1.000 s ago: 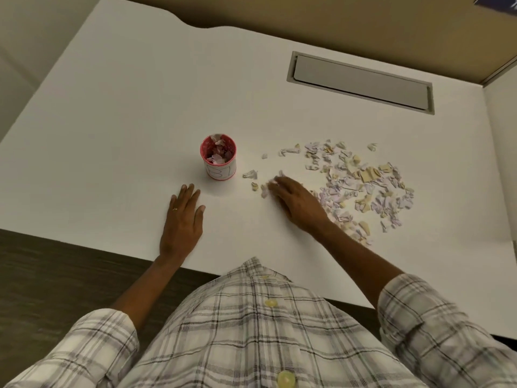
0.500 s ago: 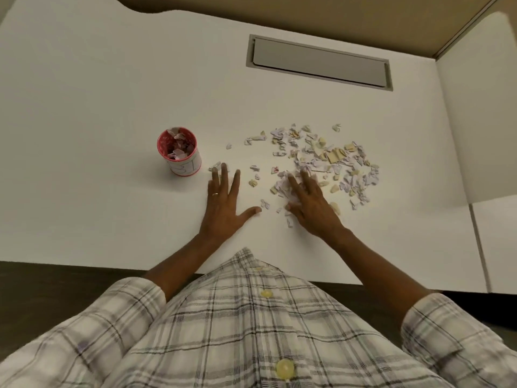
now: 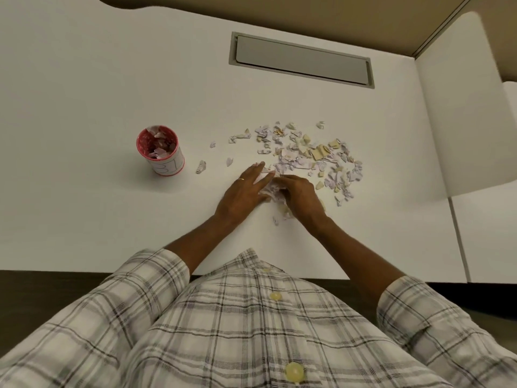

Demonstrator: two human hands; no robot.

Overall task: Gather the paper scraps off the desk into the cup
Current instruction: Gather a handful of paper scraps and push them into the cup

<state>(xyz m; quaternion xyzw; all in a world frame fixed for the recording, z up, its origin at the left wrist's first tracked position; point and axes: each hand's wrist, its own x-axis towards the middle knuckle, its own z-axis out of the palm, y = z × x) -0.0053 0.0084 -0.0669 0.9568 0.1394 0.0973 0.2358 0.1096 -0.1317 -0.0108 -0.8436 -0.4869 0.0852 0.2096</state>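
A red-and-white cup (image 3: pixel 161 154) stands upright on the white desk (image 3: pixel 84 93), partly filled with scraps. Many small purple, white and tan paper scraps (image 3: pixel 313 155) lie scattered to its right. My left hand (image 3: pixel 246 189) and my right hand (image 3: pixel 300 196) press together from both sides around a small heap of scraps (image 3: pixel 270 186) at the near edge of the scatter. The heap is squeezed between my palms and fingers while still resting on the desk. A few loose scraps (image 3: pixel 201 166) lie between the cup and my hands.
A grey cable-tray lid (image 3: pixel 302 63) is set into the desk behind the scraps. A white side panel (image 3: pixel 470 121) stands at the right. The desk's front edge (image 3: pixel 84 271) runs just before my plaid shirt.
My left hand has slid right and my right hand has closed in from the other side, pushing scraps into a heap between them. The view has shifted slightly.
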